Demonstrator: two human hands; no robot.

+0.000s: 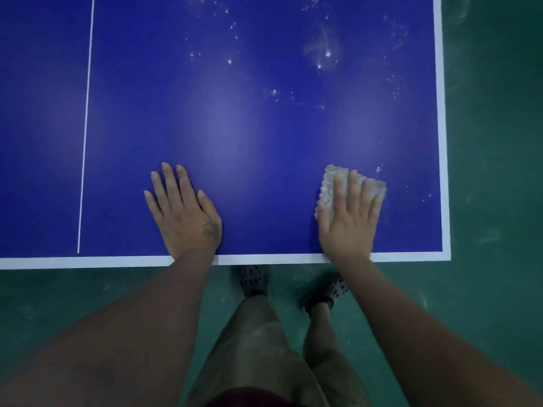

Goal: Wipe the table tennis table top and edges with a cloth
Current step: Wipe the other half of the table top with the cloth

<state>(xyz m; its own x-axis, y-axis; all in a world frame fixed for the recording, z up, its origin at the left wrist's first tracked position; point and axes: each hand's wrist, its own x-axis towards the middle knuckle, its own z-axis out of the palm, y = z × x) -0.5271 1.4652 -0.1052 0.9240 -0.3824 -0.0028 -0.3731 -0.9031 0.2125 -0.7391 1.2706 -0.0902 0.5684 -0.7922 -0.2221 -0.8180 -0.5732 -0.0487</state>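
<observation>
While the left hand (183, 212) rests flat on the blue white-edged table (235, 127), the right hand (348, 218) presses straight fingers onto a grey fluffy cloth (333, 179).

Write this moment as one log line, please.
right hand: pressing grey fluffy cloth flat on blue table tennis table | left hand: flat on table | white dust specks: farther up, unwiped

Green floor (493, 171) with pale scuffs, two dark perforated clogs (254, 280) on it, khaki shorts (252, 348) nearer
</observation>
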